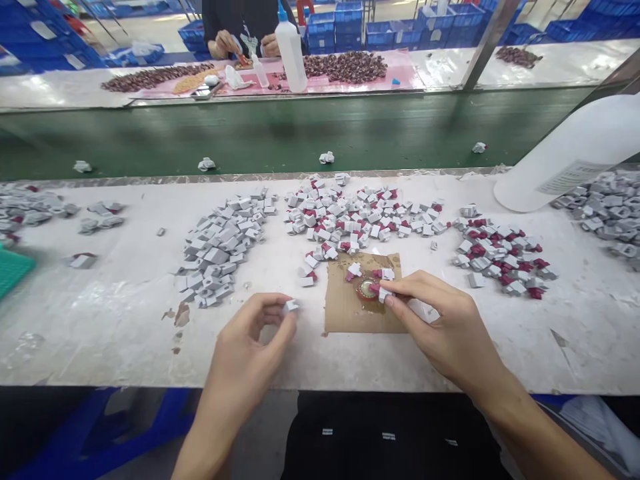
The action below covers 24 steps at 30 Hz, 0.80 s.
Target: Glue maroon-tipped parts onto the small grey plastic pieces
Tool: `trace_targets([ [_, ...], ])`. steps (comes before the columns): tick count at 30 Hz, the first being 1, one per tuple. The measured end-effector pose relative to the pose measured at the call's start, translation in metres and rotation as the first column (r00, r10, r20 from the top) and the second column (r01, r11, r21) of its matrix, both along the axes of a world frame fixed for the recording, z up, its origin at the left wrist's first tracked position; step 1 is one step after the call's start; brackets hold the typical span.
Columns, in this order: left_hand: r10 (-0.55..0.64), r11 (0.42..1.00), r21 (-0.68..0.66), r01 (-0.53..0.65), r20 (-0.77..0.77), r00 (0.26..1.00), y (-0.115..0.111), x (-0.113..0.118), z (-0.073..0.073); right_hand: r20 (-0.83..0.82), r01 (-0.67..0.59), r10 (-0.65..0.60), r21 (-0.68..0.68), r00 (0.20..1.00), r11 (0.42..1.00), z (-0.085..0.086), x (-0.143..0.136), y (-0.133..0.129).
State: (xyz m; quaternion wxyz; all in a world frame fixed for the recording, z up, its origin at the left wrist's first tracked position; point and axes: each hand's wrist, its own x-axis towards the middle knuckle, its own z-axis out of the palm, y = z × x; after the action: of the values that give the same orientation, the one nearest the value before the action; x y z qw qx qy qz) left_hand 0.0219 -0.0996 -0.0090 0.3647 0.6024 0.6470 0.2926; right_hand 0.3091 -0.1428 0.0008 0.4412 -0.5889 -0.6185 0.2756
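Note:
Between thumb and fingers, my left hand point(255, 337) pinches a small grey plastic part point(291, 306) above the table. My right hand point(443, 320) grips a grey and maroon part point(384, 294), its maroon end over or touching a bottle cap point(367, 289) that holds liquid; contact is hard to make out. The cap rests on a wet-stained cardboard piece point(350, 317), where two more grey and maroon pieces lie. Left of it is a heap of plain grey parts point(215, 250). Behind the cardboard spreads a pile of grey and maroon parts point(350, 213).
Another grey and maroon pile point(503, 257) lies to the right, near a large white bottle point(565, 157). A green conveyor belt point(270, 133) with several parts crosses behind the table. Across it, a person's hands point(227, 43) work beside a clear bottle point(291, 57).

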Motion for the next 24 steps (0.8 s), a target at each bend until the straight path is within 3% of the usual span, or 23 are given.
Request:
trace_targets([
  [6, -0.069, 0.997, -0.008, 0.076, 0.352, 0.934, 0.004, 0.05, 0.013, -0.168, 0.067, -0.076, -0.056, 0.983, 0.996, 0.004, 0.002, -0.002],
  [8, -0.107, 0.991, -0.018, 0.129, 0.461, 0.881, 0.005, 0.065, 0.018, -0.326, 0.089, -0.125, -0.124, 0.937, 0.988, 0.005, 0.004, -0.002],
  [12, -0.169, 0.966, -0.047, 0.254, 0.63, 0.758, 0.005, 0.09, 0.021, -0.585, 0.018, -0.14, -0.21, 0.799, 0.978, 0.003, 0.007, -0.001],
  [19, -0.183, 0.949, -0.062, 0.309, 0.689, 0.701, 0.006, 0.103, 0.019, -0.645, -0.016, -0.139, -0.228, 0.751, 0.973, 0.003, 0.007, -0.003],
  [24, -0.22, 0.943, -0.046, 0.331, 0.661, 0.718, 0.007, 0.102, 0.019, -0.593, -0.041, -0.078, -0.184, 0.802, 0.982, 0.01, 0.005, -0.001],
])
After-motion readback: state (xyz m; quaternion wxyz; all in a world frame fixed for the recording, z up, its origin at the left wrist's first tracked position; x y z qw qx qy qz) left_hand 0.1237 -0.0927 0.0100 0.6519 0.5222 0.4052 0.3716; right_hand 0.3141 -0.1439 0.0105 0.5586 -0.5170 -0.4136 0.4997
